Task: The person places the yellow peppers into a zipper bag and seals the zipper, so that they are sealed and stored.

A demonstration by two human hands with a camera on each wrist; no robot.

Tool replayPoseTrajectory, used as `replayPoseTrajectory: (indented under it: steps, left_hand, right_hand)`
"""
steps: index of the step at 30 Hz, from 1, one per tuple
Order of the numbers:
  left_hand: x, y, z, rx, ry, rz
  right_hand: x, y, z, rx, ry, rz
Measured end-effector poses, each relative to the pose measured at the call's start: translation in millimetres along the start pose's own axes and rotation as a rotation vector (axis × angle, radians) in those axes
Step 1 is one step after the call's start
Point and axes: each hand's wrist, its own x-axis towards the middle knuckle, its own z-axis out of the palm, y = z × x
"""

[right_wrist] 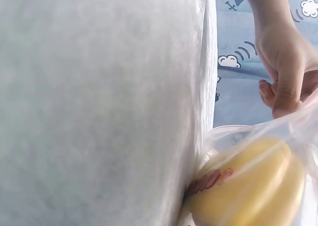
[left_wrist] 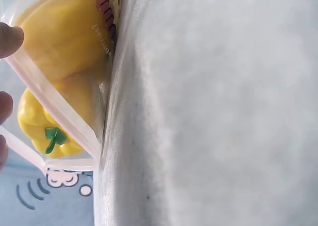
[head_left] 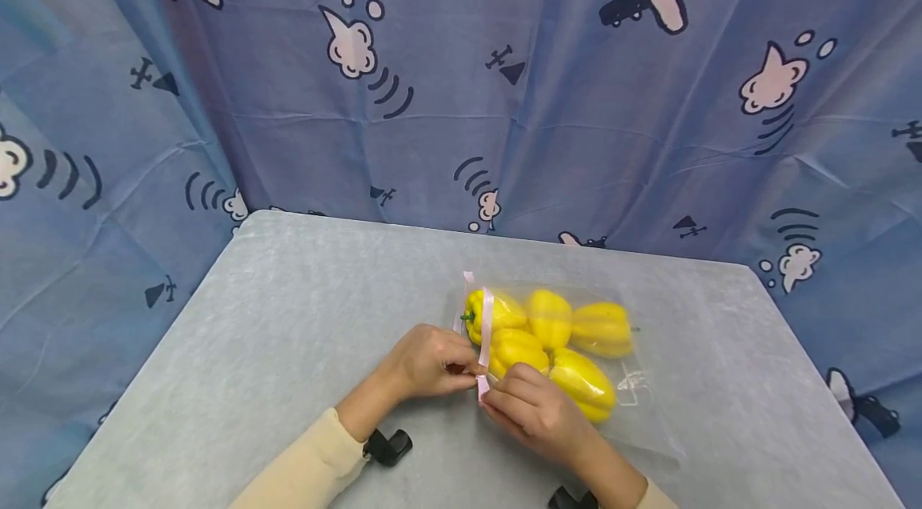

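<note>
A clear plastic bag (head_left: pixel 651 421) with a pink-edged mouth (head_left: pixel 486 325) lies on the table, its mouth toward the left. Several yellow bell peppers (head_left: pixel 582 381) fill it; one green stem (left_wrist: pixel 53 139) points out toward the opening in the left wrist view. My left hand (head_left: pixel 432 361) pinches the pink edge near its front corner. Just to the right, my right hand (head_left: pixel 536 417) grips the same corner, fingers curled over the plastic. In the right wrist view the left thumb (right_wrist: pixel 288 89) presses at the bag's rim. The mouth stands parted at its far end.
A grey-white cloth covers the table (head_left: pixel 288 293). Behind and beside it hangs a blue curtain (head_left: pixel 432 141) printed with planes and clouds. Black wrist mounts (head_left: pixel 389 447) sit under both wrists.
</note>
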Motion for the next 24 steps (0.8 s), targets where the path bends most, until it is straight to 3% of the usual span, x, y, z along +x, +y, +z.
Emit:
replayPoseTrajectory:
  steps: [11, 24]
  left_hand:
    - [1.1, -2.8, -0.7, 0.079, -0.029, 0.005]
    - [1.3, -6.9, -0.4, 0.035, -0.037, -0.061]
  right_hand:
    - [-2.5, -4.1, -2.4, -0.029, -0.032, 0.017]
    - [-2.7, -4.4, -1.9, -0.022, -0.04, 0.019]
